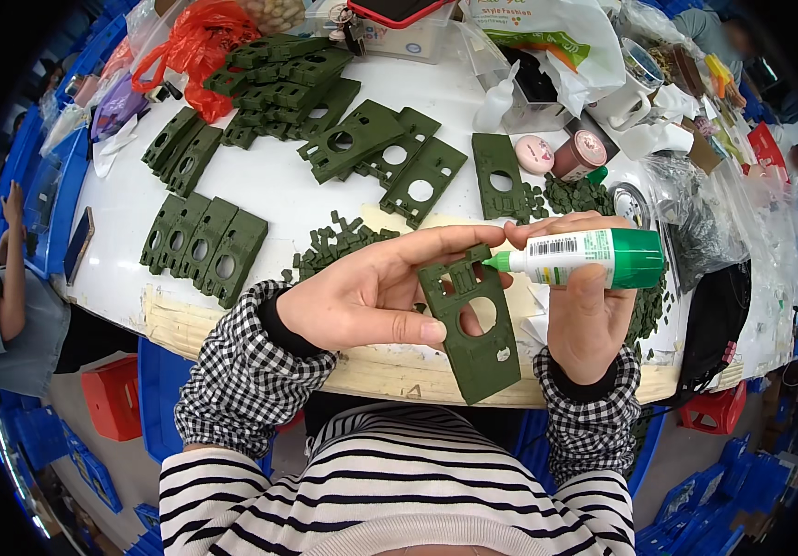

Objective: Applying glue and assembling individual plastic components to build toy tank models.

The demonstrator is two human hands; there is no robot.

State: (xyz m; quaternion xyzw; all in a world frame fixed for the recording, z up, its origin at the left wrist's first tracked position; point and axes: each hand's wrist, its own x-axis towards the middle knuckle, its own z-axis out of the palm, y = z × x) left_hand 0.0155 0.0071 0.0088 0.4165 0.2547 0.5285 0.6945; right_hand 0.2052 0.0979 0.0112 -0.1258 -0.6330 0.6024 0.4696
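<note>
My left hand grips a dark green plastic hull part of a model tank by its left edge, thumb on its face. The part has a large round hole and hangs over the table's front edge. In my right hand is a white glue bottle with a green base and a pointed green nozzle. It lies nearly level, its tip touching or just over the upper end of the part. Small green pieces are heaped on the table behind my left hand.
More green hull parts lie in rows and stacks at the left and back. A single one lies near round tubs. Plastic bags and clutter fill the right side. Another person's arm shows far left, near a red stool.
</note>
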